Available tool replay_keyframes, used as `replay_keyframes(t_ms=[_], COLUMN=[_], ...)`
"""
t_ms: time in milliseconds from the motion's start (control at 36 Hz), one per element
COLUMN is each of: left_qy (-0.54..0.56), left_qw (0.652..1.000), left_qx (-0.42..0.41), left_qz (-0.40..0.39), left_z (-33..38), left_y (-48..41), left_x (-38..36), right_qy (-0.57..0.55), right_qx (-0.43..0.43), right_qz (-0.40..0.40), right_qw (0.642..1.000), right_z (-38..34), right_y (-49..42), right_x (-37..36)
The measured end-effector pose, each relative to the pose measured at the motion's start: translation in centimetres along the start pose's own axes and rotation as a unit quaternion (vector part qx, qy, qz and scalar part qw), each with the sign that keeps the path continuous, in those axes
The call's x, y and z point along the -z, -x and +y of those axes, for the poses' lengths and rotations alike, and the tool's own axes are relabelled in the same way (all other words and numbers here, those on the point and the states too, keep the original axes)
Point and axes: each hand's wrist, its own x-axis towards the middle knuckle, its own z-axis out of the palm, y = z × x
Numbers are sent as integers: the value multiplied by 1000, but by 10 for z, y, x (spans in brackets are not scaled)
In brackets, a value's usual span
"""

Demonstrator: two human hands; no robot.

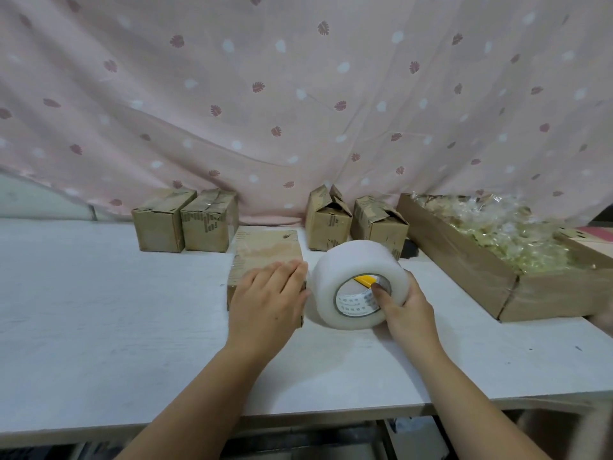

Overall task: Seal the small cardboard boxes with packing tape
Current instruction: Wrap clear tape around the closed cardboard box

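A small cardboard box (268,252) lies flat in the middle of the white table (99,310), with clear tape shining across its top. My left hand (268,300) rests on the box's near end with fingers straight. Right beside the box stands a big roll of clear packing tape (345,270). My right hand (403,310) holds the roll, thumb hooked into its core. A yellow object (363,279) shows through the core.
Two closed small boxes (185,220) stand at the back left. Two more boxes (355,220) with raised flaps stand at the back centre. A long cardboard tray (464,263) of crinkly plastic packets fills the right. A pink patterned curtain (298,94) hangs behind.
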Motion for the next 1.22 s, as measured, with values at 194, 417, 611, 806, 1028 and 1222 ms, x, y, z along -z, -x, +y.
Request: replay_keyframes(t_ms=[194, 417, 611, 806, 1028, 1222], left_qy=[24, 137, 227, 165, 183, 201], left_qw=[998, 965, 924, 950, 949, 943], left_qx=[28, 200, 280, 260, 246, 254], left_qz=[57, 104, 125, 54, 75, 69], left_z=[-4, -11, -10, -10, -7, -9], left_y=[0, 1, -2, 1, 2, 3], left_x=[2, 14, 31, 18, 15, 17], right_qy=[2, 29, 145, 201, -27, -101], right_qx=[23, 122, 227, 205, 124, -46], right_qz=[14, 44, 13, -16, -10, -212], right_qw=[1000, 991, 963, 958, 992, 971], right_z=[-17, -95, -168, -163, -135, -112], right_y=[2, -13, -23, -28, -35, -27], right_x=[-4, -6, -27, -47, -47, -50])
